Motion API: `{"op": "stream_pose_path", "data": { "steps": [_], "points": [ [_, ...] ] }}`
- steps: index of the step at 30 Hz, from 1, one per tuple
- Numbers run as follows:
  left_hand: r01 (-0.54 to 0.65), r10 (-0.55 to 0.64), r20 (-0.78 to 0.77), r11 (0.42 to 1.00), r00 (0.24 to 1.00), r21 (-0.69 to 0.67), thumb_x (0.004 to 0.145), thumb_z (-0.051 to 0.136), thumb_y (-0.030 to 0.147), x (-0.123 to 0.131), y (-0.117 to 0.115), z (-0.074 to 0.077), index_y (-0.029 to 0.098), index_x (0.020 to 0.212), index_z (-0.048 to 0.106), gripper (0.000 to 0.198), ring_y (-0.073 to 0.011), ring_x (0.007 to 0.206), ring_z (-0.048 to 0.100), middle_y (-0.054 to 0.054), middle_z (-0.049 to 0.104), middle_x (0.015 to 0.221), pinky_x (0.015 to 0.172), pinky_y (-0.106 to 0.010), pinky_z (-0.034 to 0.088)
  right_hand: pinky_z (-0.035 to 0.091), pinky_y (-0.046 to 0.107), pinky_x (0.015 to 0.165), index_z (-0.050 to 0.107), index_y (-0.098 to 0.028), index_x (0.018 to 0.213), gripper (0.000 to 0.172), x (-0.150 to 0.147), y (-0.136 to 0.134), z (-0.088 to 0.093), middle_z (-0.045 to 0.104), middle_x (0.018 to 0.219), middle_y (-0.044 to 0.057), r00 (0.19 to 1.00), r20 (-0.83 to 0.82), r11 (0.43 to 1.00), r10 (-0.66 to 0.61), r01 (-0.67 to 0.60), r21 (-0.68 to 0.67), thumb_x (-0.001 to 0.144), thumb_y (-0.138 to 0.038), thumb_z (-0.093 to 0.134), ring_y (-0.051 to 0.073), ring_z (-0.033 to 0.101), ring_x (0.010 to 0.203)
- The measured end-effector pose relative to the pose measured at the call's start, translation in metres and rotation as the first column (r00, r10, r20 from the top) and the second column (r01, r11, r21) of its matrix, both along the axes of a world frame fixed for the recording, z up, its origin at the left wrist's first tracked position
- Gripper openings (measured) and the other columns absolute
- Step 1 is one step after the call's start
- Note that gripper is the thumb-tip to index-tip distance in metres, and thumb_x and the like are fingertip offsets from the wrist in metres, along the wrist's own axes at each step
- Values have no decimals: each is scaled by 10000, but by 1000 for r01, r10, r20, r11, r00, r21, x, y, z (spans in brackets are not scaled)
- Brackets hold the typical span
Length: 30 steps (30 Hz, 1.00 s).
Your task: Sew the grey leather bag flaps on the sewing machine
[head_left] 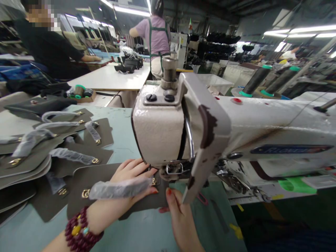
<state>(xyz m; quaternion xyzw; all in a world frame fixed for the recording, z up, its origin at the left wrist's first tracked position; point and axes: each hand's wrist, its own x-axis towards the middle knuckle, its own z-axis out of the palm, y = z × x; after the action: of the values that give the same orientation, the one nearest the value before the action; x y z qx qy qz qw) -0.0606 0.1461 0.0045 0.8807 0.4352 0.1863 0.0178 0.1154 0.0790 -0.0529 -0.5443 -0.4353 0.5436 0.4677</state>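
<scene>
This is a factory sewing floor for bags or similar leather goods. A heavy, worn sewing machine (pixel 168 129) fills the bench with a grey flap (pixel 86 182) lying under its foot, big thread cones (pixel 256 80) stand behind it, and a pile of matching cut flaps (pixel 28 161) with brass clasps wrapped in plastic lies to the left. Beyond are a long white table (pixel 110 78), a person in black (pixel 49 49) and a person in an apron (pixel 157 35) at other stations, shelves of dark goods (pixel 223 42) and rows of tube lights (pixel 299 32) under a bare roof.
</scene>
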Motion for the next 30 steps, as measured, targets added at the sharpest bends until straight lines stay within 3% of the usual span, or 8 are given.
{"op": "stream_pose_path", "data": {
  "steps": [5,8,16,26,30],
  "points": [
    [38,-40,-44,998,998,-48,840,550,500,-10,7,-9,215,1092,668,399,-256,965,584,-86,673,1046,863,-414,462,520,231,564,688,-149,883,460,13,-8,-8,684,742,84,992,-125,998,-7,-2,-68,918,-531,434,183,656,637],
    [39,-42,-39,996,998,-85,856,525,500,-13,8,-12,231,1101,662,389,-244,936,583,-75,678,999,866,-422,454,513,221,570,677,-149,842,441,13,-10,-7,693,724,81,993,-116,998,1,-9,-64,918,-519,450,171,657,627],
    [32,-36,-16,979,999,-201,871,480,524,-10,7,-3,237,1138,639,424,-244,977,573,-71,679,1009,918,-443,416,496,176,555,683,-141,771,413,7,-7,4,713,695,68,995,-14,995,98,-98,22,904,-485,498,142,660,609],
    [52,-64,-48,973,997,-224,870,498,510,-9,10,-1,250,1129,638,394,-232,923,580,-36,693,984,879,-415,405,496,198,564,668,-140,688,456,-2,-4,-18,708,635,73,1000,3,999,21,-22,46,918,-484,475,158,678,594],
    [63,-66,-3,968,998,-244,871,481,519,-7,9,5,247,1106,641,394,-225,979,566,-33,682,1059,891,-389,411,499,209,558,638,-146,654,457,-6,-5,-18,694,603,63,1000,-21,999,-5,6,35,902,-499,491,152,657,552]
  ]
}}
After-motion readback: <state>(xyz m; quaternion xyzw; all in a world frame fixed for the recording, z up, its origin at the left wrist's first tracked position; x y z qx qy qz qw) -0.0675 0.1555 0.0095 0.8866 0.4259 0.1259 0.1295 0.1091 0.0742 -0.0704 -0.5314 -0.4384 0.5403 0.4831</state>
